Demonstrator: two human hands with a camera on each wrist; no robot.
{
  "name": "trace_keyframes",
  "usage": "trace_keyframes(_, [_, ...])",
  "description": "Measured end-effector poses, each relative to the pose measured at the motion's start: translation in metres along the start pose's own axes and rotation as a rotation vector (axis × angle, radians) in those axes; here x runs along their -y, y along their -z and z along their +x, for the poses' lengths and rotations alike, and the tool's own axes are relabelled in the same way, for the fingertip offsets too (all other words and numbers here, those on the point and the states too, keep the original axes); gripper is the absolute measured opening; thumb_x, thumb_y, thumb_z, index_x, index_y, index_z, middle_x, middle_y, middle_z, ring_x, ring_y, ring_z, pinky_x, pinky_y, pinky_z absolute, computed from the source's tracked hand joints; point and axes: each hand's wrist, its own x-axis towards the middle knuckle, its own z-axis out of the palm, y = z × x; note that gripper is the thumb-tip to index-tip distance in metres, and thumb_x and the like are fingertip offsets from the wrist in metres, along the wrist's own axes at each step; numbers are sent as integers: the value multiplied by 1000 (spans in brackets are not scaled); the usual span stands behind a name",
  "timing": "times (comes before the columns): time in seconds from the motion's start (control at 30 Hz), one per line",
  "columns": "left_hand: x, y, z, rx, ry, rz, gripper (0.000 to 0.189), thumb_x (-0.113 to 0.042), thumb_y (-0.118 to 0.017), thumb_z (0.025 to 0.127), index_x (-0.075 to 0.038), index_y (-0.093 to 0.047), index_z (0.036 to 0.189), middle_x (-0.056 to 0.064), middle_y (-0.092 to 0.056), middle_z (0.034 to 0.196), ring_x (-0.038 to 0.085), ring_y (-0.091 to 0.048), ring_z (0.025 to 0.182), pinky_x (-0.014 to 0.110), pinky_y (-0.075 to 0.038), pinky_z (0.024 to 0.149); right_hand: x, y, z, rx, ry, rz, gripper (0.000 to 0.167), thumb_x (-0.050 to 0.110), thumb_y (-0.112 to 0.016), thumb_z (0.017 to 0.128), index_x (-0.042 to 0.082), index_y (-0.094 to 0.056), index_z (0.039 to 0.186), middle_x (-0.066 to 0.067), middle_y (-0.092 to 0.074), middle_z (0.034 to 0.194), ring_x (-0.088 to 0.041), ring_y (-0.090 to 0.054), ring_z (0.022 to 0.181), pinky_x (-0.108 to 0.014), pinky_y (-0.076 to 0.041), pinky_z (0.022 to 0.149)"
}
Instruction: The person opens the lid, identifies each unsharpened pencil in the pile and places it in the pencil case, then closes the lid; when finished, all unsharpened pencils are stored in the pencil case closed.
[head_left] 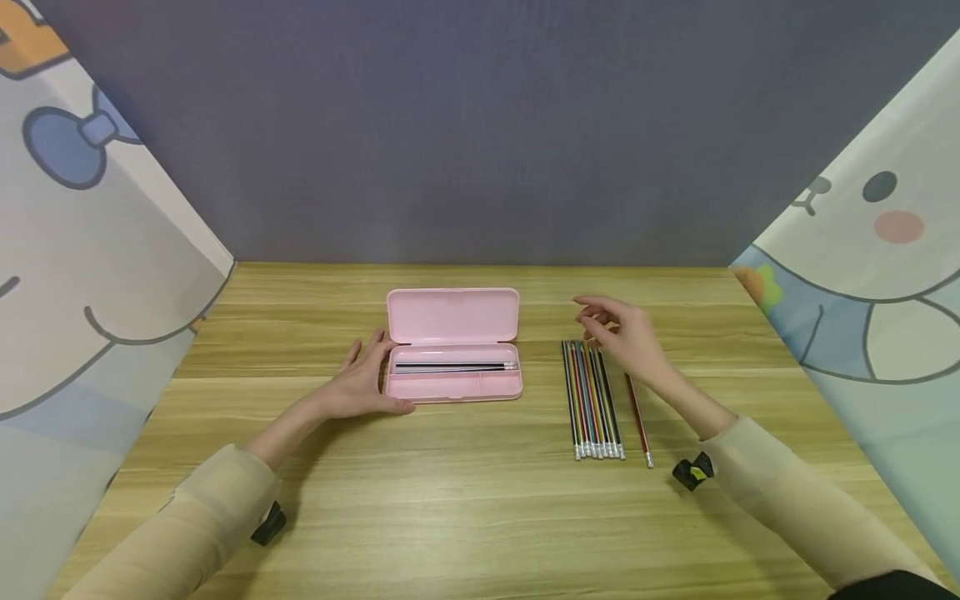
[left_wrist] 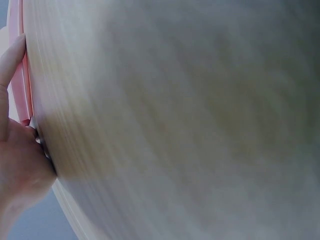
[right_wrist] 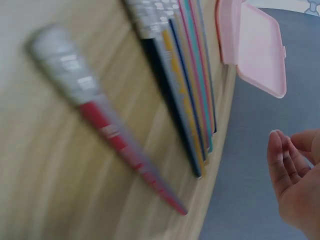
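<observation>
An open pink pencil case (head_left: 453,346) lies in the middle of the wooden table (head_left: 465,500), with dark pencils (head_left: 453,366) in its tray. My left hand (head_left: 367,377) rests flat against the case's left end, fingers straight; the left wrist view shows a fingertip on the pink edge (left_wrist: 21,95). To the right lies a row of several coloured pencils (head_left: 592,398) and a single red pencil (head_left: 638,419) apart from them. My right hand (head_left: 618,333) hovers over the far ends of the row, fingers loosely curled and holding nothing. The right wrist view shows the pencil row (right_wrist: 177,75), red pencil (right_wrist: 115,135) and case (right_wrist: 255,45).
A grey wall stands behind the table, with cartoon-printed panels (head_left: 82,275) on the left and right (head_left: 877,275) sides. Bare wood stretches across the near half of the table.
</observation>
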Motion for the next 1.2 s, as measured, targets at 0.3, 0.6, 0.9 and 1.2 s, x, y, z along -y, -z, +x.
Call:
trace_keyframes(0.3, [-2,1,-1,6,-3,-12,97,-46,-89,75,-13,-34,149,28,-21,168,45,3,161,65,10,127,-12,8,-23,38,-34,-43,42,1,-64,100,1,-59,141,-27,-72,111,-24,-74,80,-38,-64,61])
trace_keyframes(0.6, [1,1,-1,-3,-8,-9,102,-47,-89,76,-14,-31,153,27,-14,171,44,4,161,65,10,126,-17,10,-47,83,-132,-3,48,-7,-61,97,-8,-51,144,-33,-70,118,-39,-74,86,-34,-65,63])
trace_keyframes(0.9, [2,1,0,14,8,2,102,-49,-89,75,-14,-31,152,25,-13,171,41,5,162,63,11,127,-12,7,-67,88,-225,8,52,-9,-61,96,-8,-48,146,-35,-68,123,-34,-76,84,-28,-64,63])
trace_keyframes(1.2, [2,0,1,15,9,2,103,-48,-89,74,-14,-32,152,24,-11,172,40,5,162,63,11,128,-2,8,-76,90,-236,-55,49,-8,-59,97,-8,-50,145,-33,-69,123,-32,-77,83,-28,-63,59])
